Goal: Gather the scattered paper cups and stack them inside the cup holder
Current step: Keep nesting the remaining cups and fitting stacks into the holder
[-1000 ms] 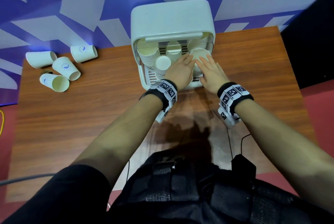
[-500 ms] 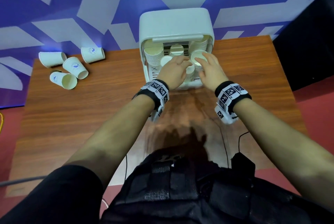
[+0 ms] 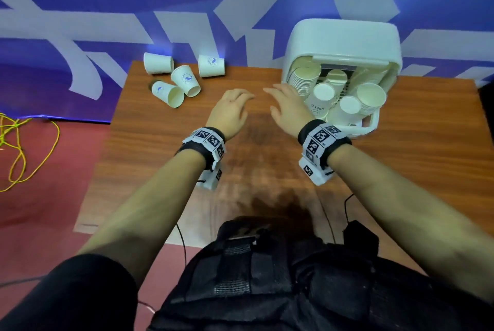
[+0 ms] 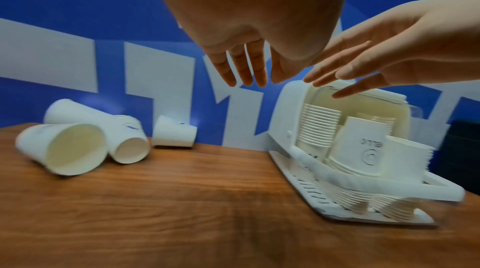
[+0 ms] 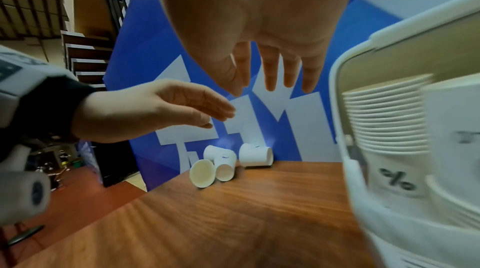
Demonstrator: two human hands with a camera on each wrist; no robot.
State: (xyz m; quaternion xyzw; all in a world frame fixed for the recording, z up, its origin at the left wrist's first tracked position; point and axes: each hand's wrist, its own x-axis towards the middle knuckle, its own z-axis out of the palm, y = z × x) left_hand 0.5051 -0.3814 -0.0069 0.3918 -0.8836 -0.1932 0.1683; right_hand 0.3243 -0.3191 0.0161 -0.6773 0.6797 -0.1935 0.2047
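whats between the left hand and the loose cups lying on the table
Nothing: in the head view only bare wooden table separates the left hand from the four loose cups. The left wrist view shows the same bare stretch.

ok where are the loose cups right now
In the head view, four loose cups lie on their sides at the table's far left corner by the blue wall, left of both hands and the cup holder.

cup holder (image 5: 415,149) blurred, cut off right.
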